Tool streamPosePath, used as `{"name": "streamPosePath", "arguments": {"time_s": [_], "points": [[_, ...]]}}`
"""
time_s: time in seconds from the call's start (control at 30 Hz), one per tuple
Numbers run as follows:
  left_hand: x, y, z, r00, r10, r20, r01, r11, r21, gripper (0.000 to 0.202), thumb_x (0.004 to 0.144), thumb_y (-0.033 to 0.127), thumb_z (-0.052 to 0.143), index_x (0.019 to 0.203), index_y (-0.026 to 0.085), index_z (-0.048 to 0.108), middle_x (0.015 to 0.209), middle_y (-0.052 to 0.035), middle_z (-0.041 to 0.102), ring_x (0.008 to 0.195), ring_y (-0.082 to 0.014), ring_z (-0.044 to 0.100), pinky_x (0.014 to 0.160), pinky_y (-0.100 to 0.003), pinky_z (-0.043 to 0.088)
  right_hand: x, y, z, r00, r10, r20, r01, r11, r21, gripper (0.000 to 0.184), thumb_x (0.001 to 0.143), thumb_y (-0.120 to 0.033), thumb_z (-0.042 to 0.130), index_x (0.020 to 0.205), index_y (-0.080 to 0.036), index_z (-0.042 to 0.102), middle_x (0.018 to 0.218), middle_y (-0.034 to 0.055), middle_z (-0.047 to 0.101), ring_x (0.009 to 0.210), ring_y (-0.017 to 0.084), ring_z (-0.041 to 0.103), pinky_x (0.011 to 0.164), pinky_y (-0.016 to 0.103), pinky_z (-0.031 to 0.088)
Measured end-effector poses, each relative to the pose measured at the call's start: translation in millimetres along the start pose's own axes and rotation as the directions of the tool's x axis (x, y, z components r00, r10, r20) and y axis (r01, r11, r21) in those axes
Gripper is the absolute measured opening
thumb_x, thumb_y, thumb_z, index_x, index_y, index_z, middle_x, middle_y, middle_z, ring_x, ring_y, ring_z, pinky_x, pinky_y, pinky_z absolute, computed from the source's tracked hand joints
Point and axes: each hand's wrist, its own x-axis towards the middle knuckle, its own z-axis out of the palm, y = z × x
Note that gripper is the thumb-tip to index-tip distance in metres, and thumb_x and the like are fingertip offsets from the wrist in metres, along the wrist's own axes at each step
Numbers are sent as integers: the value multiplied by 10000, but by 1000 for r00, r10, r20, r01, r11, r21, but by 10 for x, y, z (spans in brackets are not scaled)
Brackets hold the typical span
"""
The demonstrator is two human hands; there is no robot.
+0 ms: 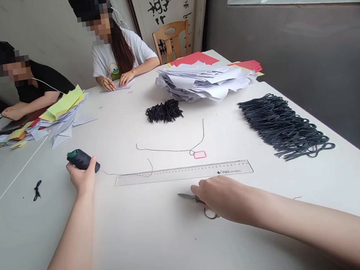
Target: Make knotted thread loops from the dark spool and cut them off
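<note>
At the left, my left hand (82, 177) is closed around a spool of black thread (84, 159) with a green end. A loose thread (109, 173) runs from the spool and curls over a clear ruler (186, 174) lying flat on the table. My right hand (223, 196) is closed over a pair of scissors (186, 196), just below the ruler; the blades point left and one ring shows under the hand. Beyond the ruler lies a cut length of dark thread (165, 150), beside a small red rectangular outline (199, 154) on the white table.
Looped black cords (280, 126) lie in rows at the right, a smaller black bundle (164, 111) further back. Paper stacks (205, 79) stand at the back and the left (64, 107). Two people sit across the table. A small black knotted cord (37, 190) lies far left.
</note>
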Motion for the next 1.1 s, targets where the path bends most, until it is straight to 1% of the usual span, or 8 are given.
{"name": "streamPosePath", "arguments": {"time_s": [0.23, 0.3, 0.4, 0.53, 0.63, 0.7, 0.9, 1.1], "points": [[-445, 620, 129, 950, -225, 216, 306, 806, -506, 218, 870, 369, 455, 898, 159, 503, 793, -49, 568, 714, -149, 624, 663, -273, 561, 21, 16, 38, 998, -36, -44, 34, 999, -38, 113, 818, -77, 572, 902, -143, 609, 748, 34, 614, 621, 175, 610, 479, 263, 278], [-704, 826, 111, 848, -255, 465, 526, 513, -678, 254, 862, 347, 492, 989, 133, 543, 832, -64, 595, 669, -123, 623, 602, -214, 557, 60, 23, 64, 986, -49, -160, 54, 998, 29, 102, 846, -156, 591, 946, -141, 600, 872, 59, 625, 634, 173, 614, 498, 268, 326], [-1116, 1030, 71, 535, -176, 826, 837, 242, -491, 404, 870, 400, 479, 1111, 82, 548, 753, -58, 588, 578, -107, 603, 538, -194, 551, 115, -10, 66, 935, -3, -355, 146, 915, 376, 337, 884, -264, 582, 1192, -155, 501, 1139, 108, 579, 661, 133, 611, 595, 283, 446], [-1478, 1082, 77, 302, -119, 946, 910, 331, -249, 412, 808, 437, 577, 1075, 124, 609, 836, -101, 661, 731, -172, 677, 648, -244, 578, 158, -103, 61, 944, -161, -286, 327, 358, 875, 796, 797, -355, 685, 1424, -245, 206, 1199, 90, 539, 787, 115, 626, 692, 260, 508], [-1516, 1036, 124, 326, -75, 942, 844, 473, -254, 411, 767, 494, 608, 1025, 177, 645, 1048, -138, 681, 1041, -267, 646, 822, -324, 561, 154, -127, 65, 901, -396, -175, 246, 135, 960, 542, 814, -322, 659, 1282, -210, 410, 907, -2, 562, 676, 79, 556, 608, 210, 454], [-1468, 1003, 152, 359, -80, 930, 797, 545, -261, 405, 795, 516, 549, 1027, 198, 646, 1181, -135, 648, 1172, -297, 578, 881, -376, 537, 119, -102, 35, 906, -395, -150, 244, 198, 949, 257, 873, -375, 582, 1021, -166, 563, 682, -52, 444, 562, 57, 409, 537, 191, 363], [-1344, 922, 201, 433, -120, 894, 735, 621, -272, 417, 806, 528, 511, 1020, 196, 646, 1191, -132, 638, 1119, -301, 602, 863, -401, 527, -96, 55, -180, 941, -51, -334, 330, 351, 876, 440, 949, -551, 367, 808, -167, 531, 628, -41, 348, 554, 79, 328, 500, 210, 304], [-1355, 813, 252, 458, -73, 886, 571, 788, -231, 409, 708, 384, 715, 1066, 205, 634, 941, -79, 659, 741, -204, 628, 704, -341, 494, -241, 227, -303, 708, 319, -630, 487, 426, 762, 405, 945, -533, 406, 743, -196, 503, 570, -37, 271, 514, 93, 272, 457, 224, 249]]}}
